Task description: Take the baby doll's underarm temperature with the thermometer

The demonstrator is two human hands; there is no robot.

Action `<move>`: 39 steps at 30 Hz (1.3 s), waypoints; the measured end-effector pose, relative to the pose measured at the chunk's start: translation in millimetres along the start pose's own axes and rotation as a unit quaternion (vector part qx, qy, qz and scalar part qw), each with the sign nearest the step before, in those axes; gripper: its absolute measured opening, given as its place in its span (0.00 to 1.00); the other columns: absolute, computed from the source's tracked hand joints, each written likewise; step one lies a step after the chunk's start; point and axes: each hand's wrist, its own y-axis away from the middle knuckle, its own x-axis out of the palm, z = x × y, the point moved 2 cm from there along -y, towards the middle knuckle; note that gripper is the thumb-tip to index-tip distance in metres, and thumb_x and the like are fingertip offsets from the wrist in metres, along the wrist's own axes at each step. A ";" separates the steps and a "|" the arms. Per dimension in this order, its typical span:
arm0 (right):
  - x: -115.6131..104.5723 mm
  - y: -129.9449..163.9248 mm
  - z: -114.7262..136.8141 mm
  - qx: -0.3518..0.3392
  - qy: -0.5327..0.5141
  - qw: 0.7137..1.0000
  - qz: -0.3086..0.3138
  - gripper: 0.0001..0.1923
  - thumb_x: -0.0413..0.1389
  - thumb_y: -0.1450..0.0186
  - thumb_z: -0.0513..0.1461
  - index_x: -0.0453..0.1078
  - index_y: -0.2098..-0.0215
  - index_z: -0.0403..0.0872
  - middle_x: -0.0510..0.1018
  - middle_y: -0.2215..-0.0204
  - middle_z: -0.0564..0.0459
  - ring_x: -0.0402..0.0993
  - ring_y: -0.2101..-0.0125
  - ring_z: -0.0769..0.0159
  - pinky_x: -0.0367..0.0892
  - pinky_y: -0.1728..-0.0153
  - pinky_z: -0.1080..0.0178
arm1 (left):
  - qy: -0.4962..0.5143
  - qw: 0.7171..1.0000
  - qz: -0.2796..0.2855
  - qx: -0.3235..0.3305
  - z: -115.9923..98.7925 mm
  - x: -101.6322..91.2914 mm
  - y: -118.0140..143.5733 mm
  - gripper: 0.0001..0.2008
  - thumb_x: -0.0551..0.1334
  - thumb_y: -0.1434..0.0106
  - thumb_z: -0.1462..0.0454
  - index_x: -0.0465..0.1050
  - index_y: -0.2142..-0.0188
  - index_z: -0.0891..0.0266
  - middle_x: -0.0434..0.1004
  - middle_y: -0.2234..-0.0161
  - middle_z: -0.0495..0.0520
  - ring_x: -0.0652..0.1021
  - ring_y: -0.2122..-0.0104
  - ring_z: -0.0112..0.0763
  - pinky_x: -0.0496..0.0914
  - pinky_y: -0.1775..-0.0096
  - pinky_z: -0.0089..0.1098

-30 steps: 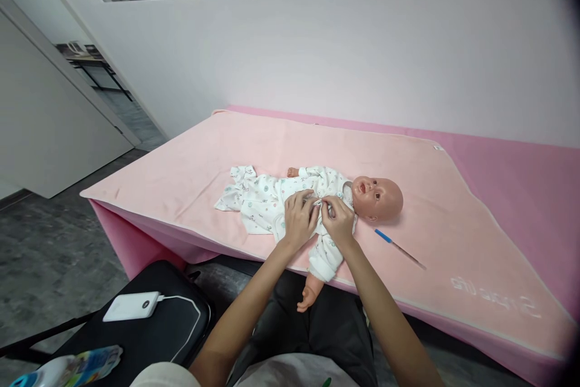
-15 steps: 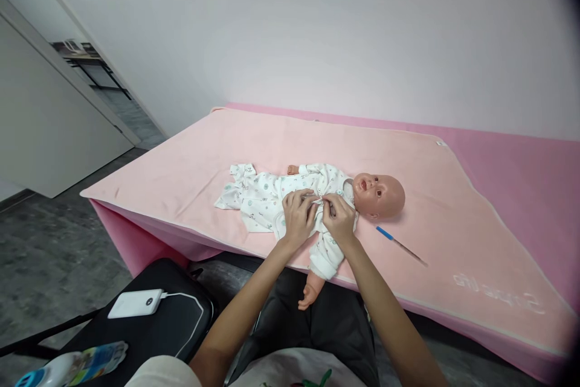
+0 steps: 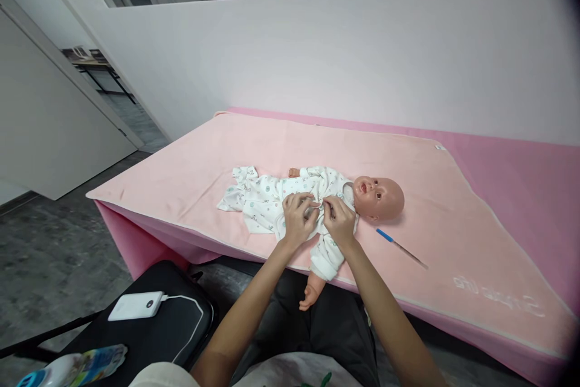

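Observation:
A baby doll [image 3: 384,198] lies on its back with its head to the right. It wears a white printed baby outfit [image 3: 265,194], its leg part flat and loose to the left. Both hands are at the doll's chest, close together. My left hand [image 3: 298,219] is closed, its fingertips pinching at the outfit's front edge. Just right of it, my right hand [image 3: 339,221] pinches the same front, near the collar. What exactly lies between the fingertips is too small to make out. One doll arm hangs over the near table edge.
A pink blanket [image 3: 181,175] covers the table. Right of the doll lies a thin stick with a blue handle [image 3: 385,235]. At lower left, a black chair [image 3: 181,284] bears a white power bank [image 3: 135,307] with a cable and a bottle [image 3: 102,361]. A white wall [image 3: 317,61] stands behind.
The camera view has tilted up slightly. My hands stay at the doll's chest, with only small finger movements; the fingertips look a little further apart.

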 end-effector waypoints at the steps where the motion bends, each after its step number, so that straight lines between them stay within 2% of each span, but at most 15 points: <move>1: 0.1 0.2 -0.1 0.002 0.001 1.000 0.002 0.09 0.48 0.36 0.31 0.69 0.65 0.46 0.78 0.70 0.52 0.75 0.67 0.69 0.68 0.65 0.68 | -0.002 1.000 0.005 0.003 -0.3 -0.5 -0.1 0.03 0.59 0.39 0.63 0.72 0.68 0.57 0.72 0.58 0.51 0.70 0.56 0.34 0.58 0.51 0.39; 7: -2.4 1.0 1.1 -0.004 0.009 1.000 -0.002 0.09 0.48 0.36 0.33 0.70 0.65 0.46 0.77 0.69 0.50 0.75 0.66 0.69 0.68 0.65 0.67 | -0.023 0.999 0.025 0.011 -0.2 -1.1 0.7 0.06 0.56 0.37 0.61 0.71 0.64 0.58 0.71 0.57 0.52 0.70 0.55 0.34 0.59 0.50 0.38; 12: -4.6 1.9 5.0 -0.050 0.058 0.997 -0.003 0.06 0.52 0.38 0.35 0.72 0.66 0.46 0.76 0.67 0.49 0.74 0.70 0.69 0.66 0.71 0.68 | -0.012 1.000 0.020 0.001 1.2 0.9 2.6 0.08 0.54 0.34 0.62 0.71 0.63 0.58 0.71 0.58 0.52 0.70 0.56 0.33 0.60 0.51 0.37; 18: -4.2 -0.1 7.5 -0.067 0.071 0.995 0.034 0.08 0.53 0.38 0.36 0.72 0.62 0.46 0.76 0.68 0.50 0.73 0.69 0.69 0.65 0.69 0.68 | 0.005 0.999 -0.025 -0.046 2.1 0.9 4.6 0.08 0.55 0.34 0.61 0.71 0.62 0.59 0.71 0.60 0.52 0.70 0.57 0.32 0.61 0.53 0.36; 22: -4.0 -1.0 8.5 -0.072 0.083 0.993 0.046 0.09 0.53 0.38 0.36 0.72 0.60 0.47 0.76 0.68 0.51 0.73 0.69 0.69 0.64 0.68 0.68 | -0.007 0.998 -0.037 -0.055 1.8 -0.1 4.9 0.08 0.55 0.35 0.61 0.72 0.63 0.59 0.71 0.59 0.53 0.70 0.56 0.34 0.61 0.52 0.37; 27: -1.8 0.2 8.5 -0.064 0.095 0.993 0.043 0.08 0.53 0.38 0.36 0.71 0.61 0.47 0.76 0.68 0.51 0.73 0.69 0.69 0.63 0.69 0.68 | -0.007 0.999 -0.031 -0.044 3.7 -0.3 5.0 0.08 0.55 0.35 0.62 0.72 0.62 0.58 0.71 0.59 0.53 0.70 0.56 0.34 0.61 0.52 0.37; 34: -0.9 0.8 10.0 -0.018 0.113 0.993 0.025 0.06 0.52 0.39 0.36 0.70 0.65 0.45 0.76 0.69 0.50 0.73 0.69 0.67 0.63 0.70 0.67 | 0.015 0.999 -0.012 -0.026 3.2 -0.6 4.9 0.08 0.55 0.35 0.61 0.72 0.63 0.58 0.71 0.58 0.53 0.70 0.56 0.33 0.63 0.52 0.36; 39: -1.0 0.9 8.5 -0.037 0.075 0.996 0.019 0.07 0.51 0.40 0.33 0.69 0.65 0.45 0.77 0.69 0.51 0.74 0.69 0.68 0.66 0.67 0.68 | 0.034 0.999 -0.021 -0.018 4.0 -0.7 6.4 0.09 0.55 0.36 0.66 0.71 0.59 0.57 0.71 0.57 0.52 0.71 0.55 0.32 0.64 0.52 0.36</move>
